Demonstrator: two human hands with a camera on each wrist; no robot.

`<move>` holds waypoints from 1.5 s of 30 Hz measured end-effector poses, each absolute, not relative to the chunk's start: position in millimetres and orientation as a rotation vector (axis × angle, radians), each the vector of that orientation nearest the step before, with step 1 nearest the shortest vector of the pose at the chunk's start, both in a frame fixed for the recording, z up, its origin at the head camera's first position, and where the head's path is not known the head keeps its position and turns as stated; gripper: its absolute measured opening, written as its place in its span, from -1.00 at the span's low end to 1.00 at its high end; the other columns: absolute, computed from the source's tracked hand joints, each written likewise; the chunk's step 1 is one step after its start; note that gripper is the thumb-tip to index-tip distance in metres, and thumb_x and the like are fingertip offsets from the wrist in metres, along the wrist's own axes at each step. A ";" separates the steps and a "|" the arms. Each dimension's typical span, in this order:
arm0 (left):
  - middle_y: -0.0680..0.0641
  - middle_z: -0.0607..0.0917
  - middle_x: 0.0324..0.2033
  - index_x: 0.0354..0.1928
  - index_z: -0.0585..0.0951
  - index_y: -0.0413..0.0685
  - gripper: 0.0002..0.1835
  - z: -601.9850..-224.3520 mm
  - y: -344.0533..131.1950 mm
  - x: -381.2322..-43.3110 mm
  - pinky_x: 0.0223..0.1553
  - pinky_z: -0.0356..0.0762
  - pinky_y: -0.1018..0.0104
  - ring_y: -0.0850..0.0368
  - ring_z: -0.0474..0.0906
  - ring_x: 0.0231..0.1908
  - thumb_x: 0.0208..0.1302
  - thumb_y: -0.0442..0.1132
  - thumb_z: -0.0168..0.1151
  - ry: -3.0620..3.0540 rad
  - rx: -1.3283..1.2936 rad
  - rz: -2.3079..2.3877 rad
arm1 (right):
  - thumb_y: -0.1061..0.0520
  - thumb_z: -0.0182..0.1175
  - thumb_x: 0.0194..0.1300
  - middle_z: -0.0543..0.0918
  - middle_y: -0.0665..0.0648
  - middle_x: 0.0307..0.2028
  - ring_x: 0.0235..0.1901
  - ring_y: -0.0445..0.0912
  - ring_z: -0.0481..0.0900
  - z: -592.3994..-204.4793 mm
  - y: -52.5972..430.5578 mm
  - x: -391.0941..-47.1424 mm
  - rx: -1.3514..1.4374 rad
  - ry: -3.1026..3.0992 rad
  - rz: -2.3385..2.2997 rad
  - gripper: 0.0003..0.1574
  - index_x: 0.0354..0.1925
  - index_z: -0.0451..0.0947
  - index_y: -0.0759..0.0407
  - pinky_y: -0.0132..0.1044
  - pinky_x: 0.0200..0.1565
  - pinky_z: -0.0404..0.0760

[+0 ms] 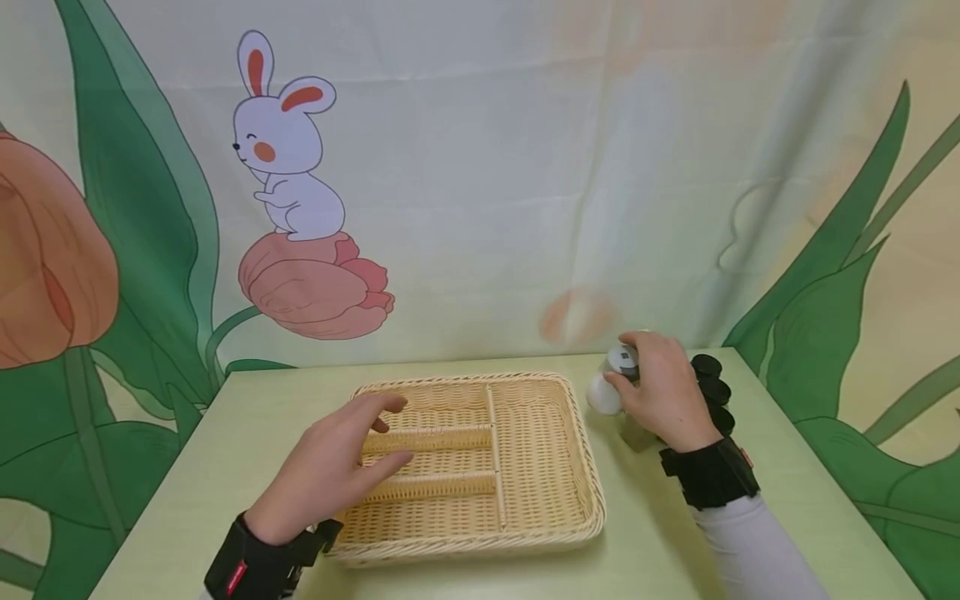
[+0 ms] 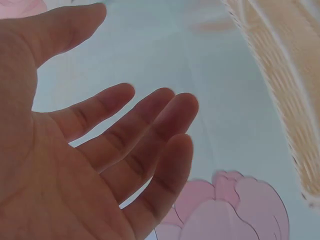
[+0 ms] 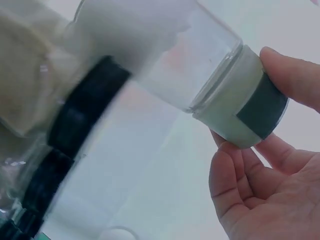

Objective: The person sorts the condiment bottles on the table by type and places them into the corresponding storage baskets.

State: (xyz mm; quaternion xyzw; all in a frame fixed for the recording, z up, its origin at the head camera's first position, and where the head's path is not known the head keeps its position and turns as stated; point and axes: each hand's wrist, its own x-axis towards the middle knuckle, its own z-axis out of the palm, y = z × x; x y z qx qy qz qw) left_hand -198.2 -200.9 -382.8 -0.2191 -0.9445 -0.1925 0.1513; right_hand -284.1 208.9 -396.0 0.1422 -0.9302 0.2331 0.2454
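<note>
My right hand (image 1: 666, 392) pinches a clear jar (image 1: 604, 395) of white powder by its pale lid (image 3: 235, 100), which carries a dark grey patch. The jar tilts just beyond the basket's right edge, thumb on one side of the lid and fingers on the other. A divided wicker basket (image 1: 543, 433) stands in front of me, nothing in its compartments. Over its left side hovers my left hand (image 1: 330, 454), fingers spread and loosely bent, holding nothing. In the left wrist view the palm and fingers (image 2: 115, 145) show bare.
Several jars with black lids (image 1: 715, 390) stand in a row right of my right hand, partly hidden by it. A brownish container (image 1: 637, 435) shows below that hand. The pale green table (image 1: 262, 433) ends at a printed cloth backdrop (image 1: 465, 208).
</note>
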 end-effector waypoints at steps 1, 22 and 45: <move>0.19 0.58 0.09 0.26 0.47 0.20 -0.33 -381.0 -196.7 -199.1 -0.21 0.56 0.34 0.35 0.57 -0.10 0.13 0.22 0.35 -2.701 -0.640 -0.556 | 0.08 0.40 0.13 0.60 0.37 -0.06 -0.06 0.23 0.47 -394.4 209.2 -281.2 0.385 -2.522 0.645 -0.33 0.11 0.48 0.42 0.13 -0.06 0.48; 0.14 0.59 0.08 0.30 0.45 0.05 -0.28 -370.4 -107.0 -211.2 -0.22 0.54 0.39 0.32 0.59 -0.14 0.13 0.16 0.37 -2.469 -0.873 -0.734 | -0.06 0.50 0.01 0.58 0.10 -0.25 -0.22 -0.01 0.44 -378.6 191.4 -231.3 0.471 -2.397 0.681 -0.36 -0.05 0.47 0.22 -0.09 -0.21 0.42; 0.16 0.62 -0.10 0.11 0.53 0.11 -0.38 -390.9 -23.4 -215.9 -0.26 0.47 0.54 0.30 0.56 -0.20 0.01 0.15 0.46 -2.505 -0.899 -0.891 | -0.14 0.52 -0.06 0.56 -0.01 -0.29 -0.37 -0.21 0.39 -371.4 163.8 -200.8 0.564 -2.366 0.729 -0.34 -0.10 0.46 0.13 -0.30 -0.37 0.44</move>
